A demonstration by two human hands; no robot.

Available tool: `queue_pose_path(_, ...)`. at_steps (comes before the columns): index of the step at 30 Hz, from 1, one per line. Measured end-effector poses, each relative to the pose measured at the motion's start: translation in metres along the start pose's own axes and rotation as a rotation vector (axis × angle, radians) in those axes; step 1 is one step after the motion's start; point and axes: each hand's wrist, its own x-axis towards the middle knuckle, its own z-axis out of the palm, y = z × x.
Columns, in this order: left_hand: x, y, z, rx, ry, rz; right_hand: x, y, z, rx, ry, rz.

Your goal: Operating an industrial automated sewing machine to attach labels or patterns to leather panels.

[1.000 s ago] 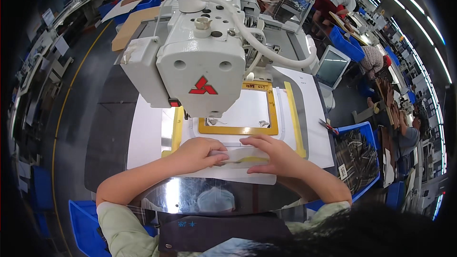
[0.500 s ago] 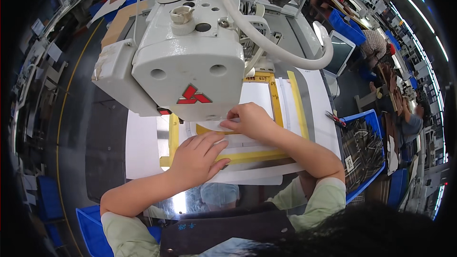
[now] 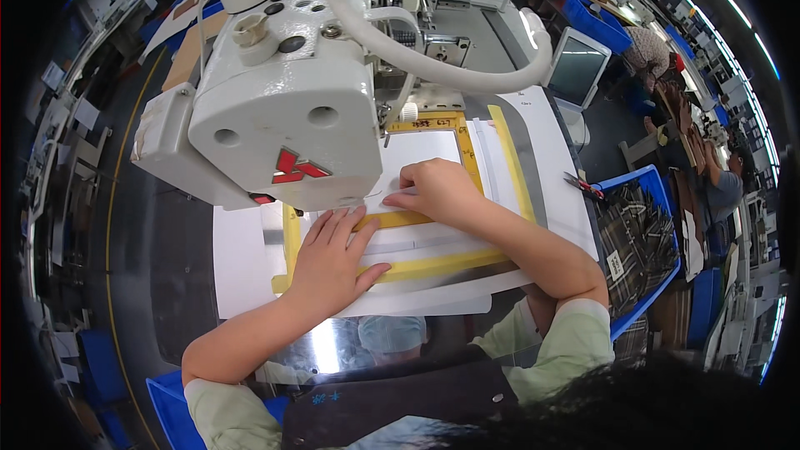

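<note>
My left hand (image 3: 332,260) lies palm down with fingers spread, at the left end of a yellow frame's front bar (image 3: 404,219). Its fingertips reach close to the white sewing machine head (image 3: 287,129). Just behind that bar, my right hand (image 3: 437,192) is closed, thumb and forefinger pinching the edge of a white sheet (image 3: 421,148) inside the frame. The exact grip is partly hidden by the fingers. Yellow tape strips (image 3: 433,265) run along the white backing around the frame. The machine head hides the frame's far left part.
A blue bin (image 3: 662,192) with dark plaid pieces stands at the right, red-handled snips (image 3: 583,186) beside it. Behind them is a screen (image 3: 577,67). A thick white hose (image 3: 467,90) arches over the work. Another blue bin (image 3: 171,404) sits at lower left.
The machine and frame appear farther left in the view. More of the yellow front bar shows, as the white sheet no longer overlaps it. My right hand sits slightly farther back from my left.
</note>
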Motion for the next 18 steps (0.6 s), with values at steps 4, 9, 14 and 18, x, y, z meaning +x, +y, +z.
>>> queue_pose_path(4,-0.002,0.001,0.002,-0.026,0.010,0.001,-0.018,0.017,-0.018,-0.040,0.013,0.061)
queue_pose_path(9,-0.002,0.000,0.002,0.044,0.014,0.002,-0.037,0.044,-0.033,0.063,-0.019,0.239)
queue_pose_path(14,-0.002,0.001,-0.001,-0.012,0.015,-0.015,-0.036,0.050,-0.032,0.088,-0.021,0.220)
queue_pose_path(18,0.000,0.001,-0.002,-0.024,0.031,-0.010,-0.038,0.048,-0.034,0.029,0.019,0.205)
